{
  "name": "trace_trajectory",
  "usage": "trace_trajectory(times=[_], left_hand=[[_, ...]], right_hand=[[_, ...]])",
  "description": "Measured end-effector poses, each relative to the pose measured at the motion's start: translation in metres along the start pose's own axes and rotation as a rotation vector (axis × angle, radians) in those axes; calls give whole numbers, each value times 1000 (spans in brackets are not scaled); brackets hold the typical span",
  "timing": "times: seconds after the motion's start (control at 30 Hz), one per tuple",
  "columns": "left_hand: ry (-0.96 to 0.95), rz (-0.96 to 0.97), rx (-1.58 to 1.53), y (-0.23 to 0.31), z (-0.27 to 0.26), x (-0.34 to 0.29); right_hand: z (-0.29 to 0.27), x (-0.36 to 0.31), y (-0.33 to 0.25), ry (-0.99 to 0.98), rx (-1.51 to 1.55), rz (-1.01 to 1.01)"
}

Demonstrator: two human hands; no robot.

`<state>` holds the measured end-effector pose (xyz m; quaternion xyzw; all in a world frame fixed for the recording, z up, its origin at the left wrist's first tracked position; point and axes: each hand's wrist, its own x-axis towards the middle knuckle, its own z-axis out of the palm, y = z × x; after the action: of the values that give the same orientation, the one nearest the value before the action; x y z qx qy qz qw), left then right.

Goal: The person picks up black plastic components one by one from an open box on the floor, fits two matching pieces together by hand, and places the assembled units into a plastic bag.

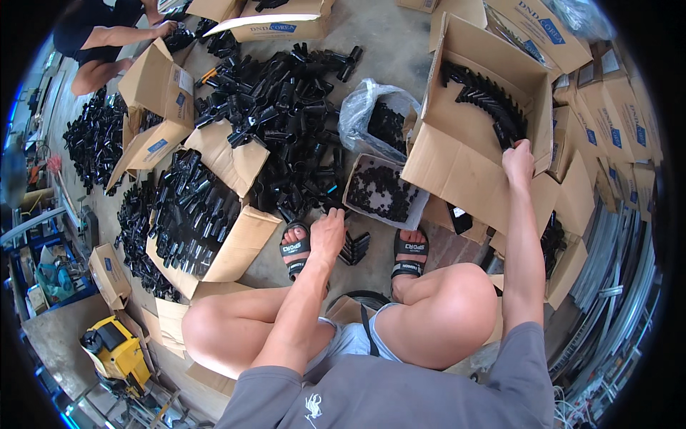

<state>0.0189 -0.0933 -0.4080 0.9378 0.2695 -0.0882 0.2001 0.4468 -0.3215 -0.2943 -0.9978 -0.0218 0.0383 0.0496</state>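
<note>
Left hand (pixel 329 230): beside the left sandal (pixel 294 250), fingers curled; whether they grip anything cannot be told.
Floor row (pixel 355 248): a few black parts, nested between the feet.
Right hand (pixel 519 163): fingers closed on the near black part (pixel 508 145) of a curved row (pixel 486 104) inside the open carton (pixel 457 164).
Handling: probably light, stiff and slick—glossy, hardly fragile; best held around the tubular body.
Tray (pixel 420 207): pale, holding small black pieces.
Heap (pixel 286 107): loose black parts on grey, hard-looking floor (pixel 386 61).
Room: stacked cartons (pixel 607 121) at right; a co-worker's hand (pixel 166 28) far left—workshop clutter around.
</note>
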Motion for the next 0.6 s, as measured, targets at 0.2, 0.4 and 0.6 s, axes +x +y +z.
trace_trajectory(times=[0.2, 0.4, 0.6], left_hand=[[-4, -133, 29, 4, 31, -8], [-2, -118, 23, 13, 14, -24], [-212, -444, -353, -20, 22, -19]], right_hand=[[-52, -67, -11, 235, 364, -216], [-147, -162, -13, -216, 1146, -131], [-229, -222, -19, -352, 1319, -256]])
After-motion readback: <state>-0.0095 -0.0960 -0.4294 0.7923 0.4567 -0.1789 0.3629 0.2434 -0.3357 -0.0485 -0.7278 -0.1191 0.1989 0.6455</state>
